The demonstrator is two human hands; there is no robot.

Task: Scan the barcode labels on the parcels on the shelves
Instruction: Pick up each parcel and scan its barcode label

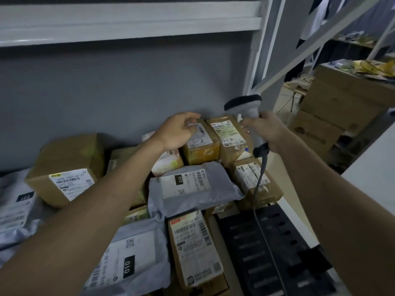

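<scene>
The fingers (193, 124) of the left hand (178, 133) curl down over the far top edge of a small brown box (202, 146), gripping it where its white label, hand-marked "5-2", begins. The right hand (268, 131) has its fingers wrapped tight round the handle of a grey barcode scanner (245, 107); the scanner's head sits above the hand and faces left, over the boxes, and its cable (259, 189) hangs down from the handle's base. Just right of the gripped box, touching it, stands a second brown box (229, 133) whose label is marked "5-3". Both rest at the back of the shelf against a grey wall (106, 92). In front of them lies a grey mailer bag (192, 186) with a label reading "010", and nearer still a long cardboard parcel (194, 248) with a barcode label facing up. At left stands a larger cardboard box (66, 167); another grey mailer (132, 259) lies under the left forearm. A black slotted tray (273, 248) lies at lower right. A white shelf beam (128, 22) runs overhead.
</scene>
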